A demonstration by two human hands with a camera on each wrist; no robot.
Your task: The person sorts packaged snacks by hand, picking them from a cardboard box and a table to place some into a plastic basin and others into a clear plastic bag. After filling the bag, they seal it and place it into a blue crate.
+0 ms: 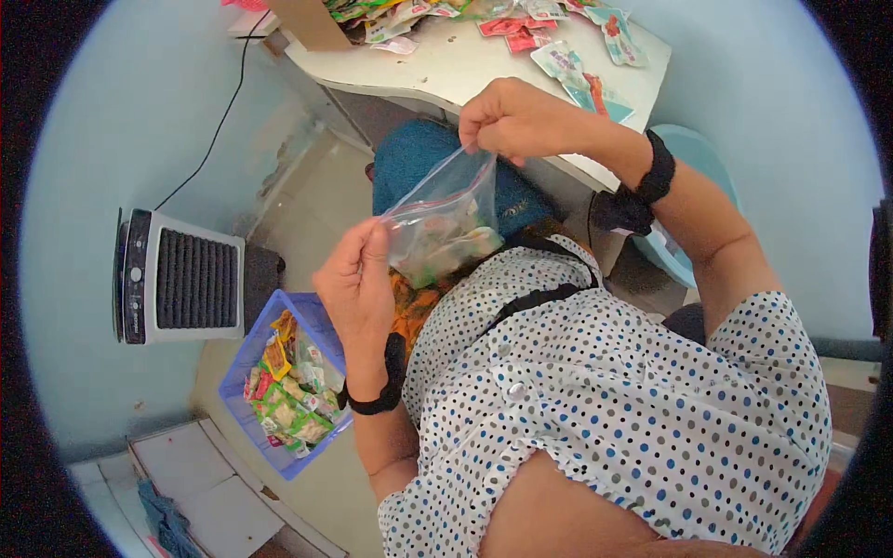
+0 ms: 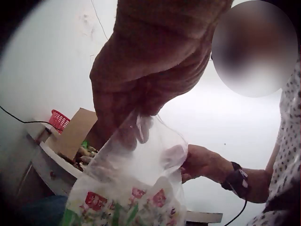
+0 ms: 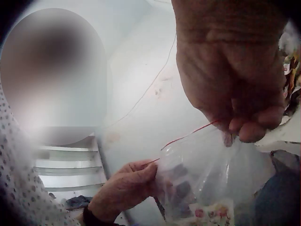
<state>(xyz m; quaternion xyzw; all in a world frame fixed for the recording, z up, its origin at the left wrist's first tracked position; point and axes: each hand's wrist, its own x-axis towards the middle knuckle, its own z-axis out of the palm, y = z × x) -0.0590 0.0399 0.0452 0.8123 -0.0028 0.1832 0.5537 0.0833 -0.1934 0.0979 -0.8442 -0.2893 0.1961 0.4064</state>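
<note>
Between both hands hangs a clear zip bag (image 1: 445,209) with a red line along its mouth, small printed packets (image 1: 456,244) lying in its lower part. My left hand (image 1: 358,274) pinches one upper corner between thumb and fingers. My right hand (image 1: 516,119) pinches the opposite upper corner, higher and nearer the table. In the left wrist view the packets (image 2: 136,202) show red and green print through the plastic. The red line (image 3: 188,135) runs from hand to hand in the right wrist view.
A white table (image 1: 419,73) ahead bears loose snack packets (image 1: 558,60) and a cardboard piece (image 1: 312,20). At the lower left, a blue basket (image 1: 233,381) holds several packets. An air cooler (image 1: 191,279) stands by the left wall. Behind the right arm is a light blue tub (image 1: 693,153).
</note>
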